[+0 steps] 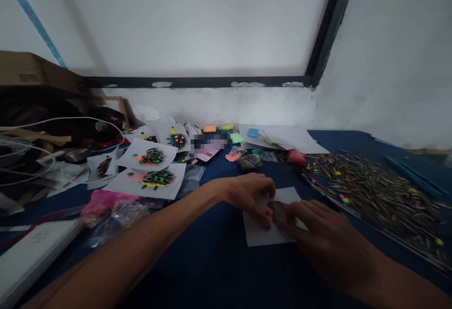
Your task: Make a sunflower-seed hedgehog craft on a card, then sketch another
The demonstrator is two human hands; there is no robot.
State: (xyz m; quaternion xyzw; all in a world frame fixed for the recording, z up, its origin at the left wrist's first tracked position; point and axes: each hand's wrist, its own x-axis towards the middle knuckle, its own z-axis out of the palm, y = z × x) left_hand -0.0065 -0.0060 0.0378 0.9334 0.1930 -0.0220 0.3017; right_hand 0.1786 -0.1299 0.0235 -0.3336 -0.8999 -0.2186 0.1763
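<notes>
- Two bare hands in the head view, both over a small sheet (259,237) on the blue cloth (208,252).
- Right hand (325,229) looks like it's pinching a dark lump (278,208) between thumb and fingers.
- Left hand (247,194) is curled, fingertips at the pink bit (269,215); can't tell if that's a grip or just steadying.
- Pink bit is over the sheet, between both sets of fingertips, mostly covered.
- What could go wrong: if it's soft stuff, pressing too hard probably squashes or smears it. I see nothing but hands near the sheet to pin it, so a sideways shove could skid it. Right arm's close to the seeds (381,196) too, so a wide elbow could scatter some.
- Direction: the visible sliver of pink runs roughly toward/away from the wearer. Full long axis is hidden, and no clue which end is the front.
</notes>
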